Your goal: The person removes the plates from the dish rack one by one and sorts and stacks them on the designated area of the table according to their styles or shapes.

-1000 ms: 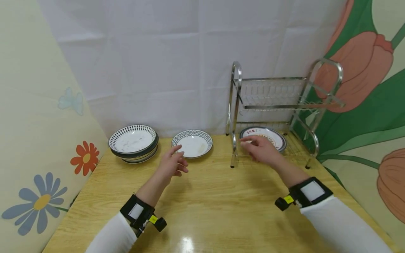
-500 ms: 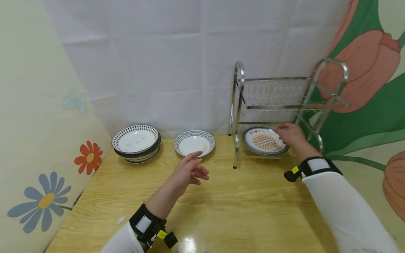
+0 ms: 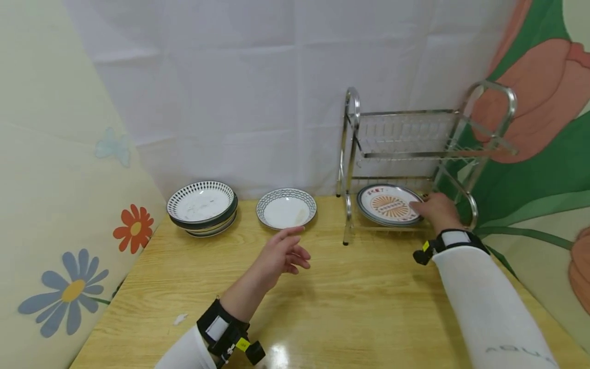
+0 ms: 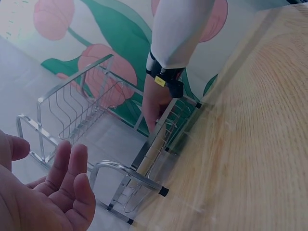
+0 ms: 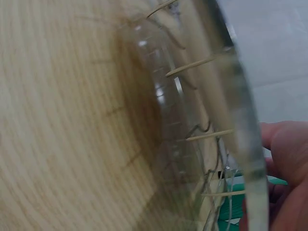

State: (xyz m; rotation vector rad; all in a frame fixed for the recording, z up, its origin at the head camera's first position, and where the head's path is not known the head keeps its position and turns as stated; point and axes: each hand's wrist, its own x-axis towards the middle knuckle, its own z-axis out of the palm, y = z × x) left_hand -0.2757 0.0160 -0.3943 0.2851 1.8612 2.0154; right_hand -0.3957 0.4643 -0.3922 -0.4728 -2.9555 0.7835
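In the lower tier of the metal dish rack lies a small stack of plates, the top one white with an orange sunburst and red lettering. My right hand grips the right edge of the top plate, thumb over the rim and fingers hidden beyond it. In the right wrist view the hand shows behind the rack's front rail. My left hand hovers over the table, fingers loosely bent and holding nothing, in front of a white dish with a wavy-patterned rim.
A stack of bowls and plates stands at the back left, its top dish edged with dark drops. Behind the wooden table hangs a white cloth. A small white scrap lies at the front left.
My right hand has moved right, from above the front of the plates to their right edge, and now holds the rim. My left hand has drifted right and nearer the body.
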